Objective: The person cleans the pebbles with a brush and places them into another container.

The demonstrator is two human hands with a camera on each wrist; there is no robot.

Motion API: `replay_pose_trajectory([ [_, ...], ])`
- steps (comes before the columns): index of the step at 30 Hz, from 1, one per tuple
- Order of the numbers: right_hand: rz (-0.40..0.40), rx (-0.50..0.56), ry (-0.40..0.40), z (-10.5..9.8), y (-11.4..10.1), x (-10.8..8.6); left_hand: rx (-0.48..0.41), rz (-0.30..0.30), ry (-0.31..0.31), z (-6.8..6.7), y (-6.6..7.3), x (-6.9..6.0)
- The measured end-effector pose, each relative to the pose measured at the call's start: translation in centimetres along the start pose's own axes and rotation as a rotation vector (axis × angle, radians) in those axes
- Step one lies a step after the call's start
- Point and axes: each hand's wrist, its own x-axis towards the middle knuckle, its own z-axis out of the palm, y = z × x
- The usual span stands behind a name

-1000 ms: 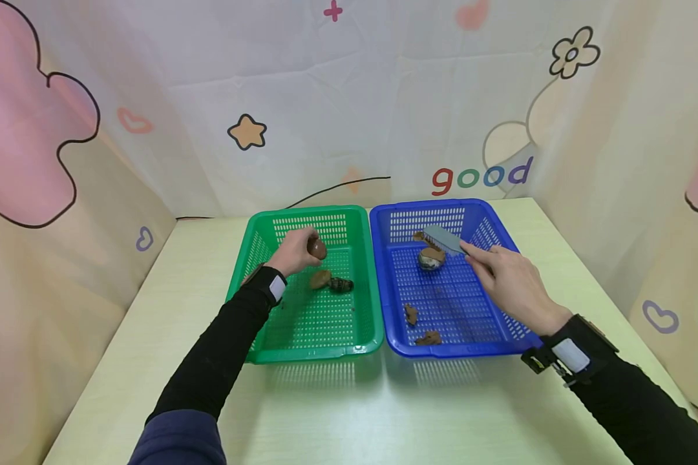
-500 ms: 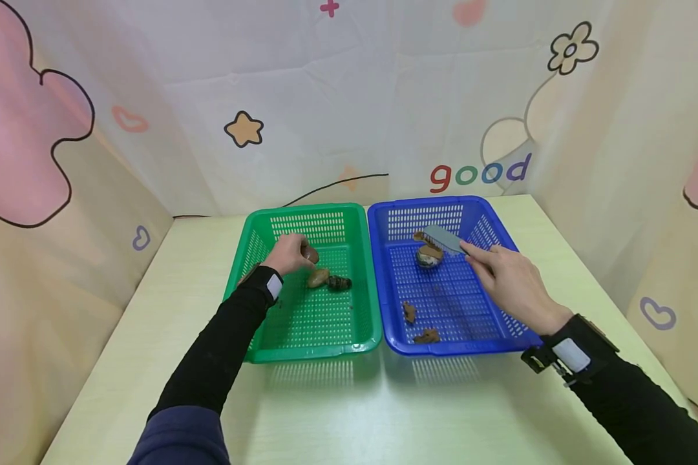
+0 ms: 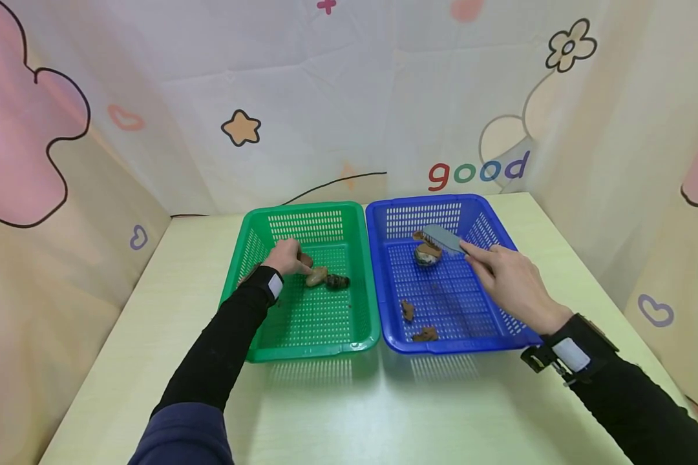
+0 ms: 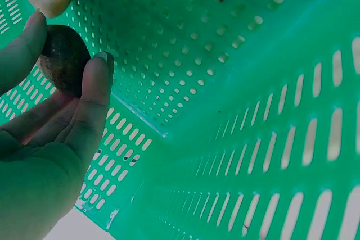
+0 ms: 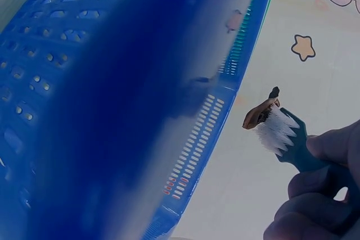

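Note:
Inside the green basket [image 3: 326,354], my left hand [image 3: 284,258] pinches a dark reddish-brown stone [image 4: 64,60] between thumb and fingers. Right beside it lies a smooth tan stone [image 3: 317,276], and against that a dark, banded stone [image 3: 337,281]. My right hand [image 3: 514,284] holds a grey-green brush [image 3: 444,237] over the blue basket [image 3: 459,347]. White bristles [image 5: 273,130] show in the right wrist view, with a brown clump [image 5: 260,114] at their tips. Below the brush sits a round, patterned stone [image 3: 428,257] with brown matter on top.
Two brown crumbly lumps, a small one [image 3: 407,310] and a wider one [image 3: 425,334], lie near the front left of the blue basket. Both baskets stand side by side on a pale table [image 3: 326,413]. A printed curtain [image 3: 326,129] rises behind them.
My left hand has lowered the reddish-brown stone and brought it slightly left, down beside the tan stone. My right hand and the brush have stayed nearly still.

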Motion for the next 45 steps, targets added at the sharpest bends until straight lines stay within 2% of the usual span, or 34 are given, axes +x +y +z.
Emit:
replay_pose_trajectory([
  [4,-0.001,0.005,-0.001,0.1,0.0,-0.2,-0.019,-0.028,-0.030,0.2,0.0,0.0],
  [11,-0.012,0.001,0.003,0.2,0.1,-0.2,-0.044,-0.023,-0.064,0.4,-0.3,0.2],
  [15,-0.020,-0.003,0.011,0.3,0.2,-0.1,-0.036,-0.038,-0.104,0.4,-0.6,0.4],
  [25,-0.013,-0.005,0.009,0.3,0.1,-0.1,0.037,-0.130,-0.162,0.2,-0.2,0.6],
  [31,-0.013,-0.005,0.003,0.2,0.1,-0.2,0.072,-0.150,-0.180,0.0,0.3,0.2],
  [35,-0.004,-0.003,-0.004,0.1,0.0,-0.2,0.138,-0.128,-0.143,-0.4,1.2,-0.2],
  [38,-0.003,0.000,-0.004,0.1,-0.1,-0.1,0.191,-0.100,-0.067,-0.8,2.5,-0.7],
  [40,-0.005,0.001,-0.001,0.1,-0.1,0.0,0.189,-0.068,-0.008,-1.2,3.6,-1.1],
  [43,-0.013,0.005,0.006,0.0,-0.3,0.1,0.133,0.030,0.053,-1.9,5.4,-1.4],
  [45,-0.019,0.012,0.011,-0.1,-0.4,0.2,0.083,0.117,0.075,-2.3,6.6,-1.5],
])
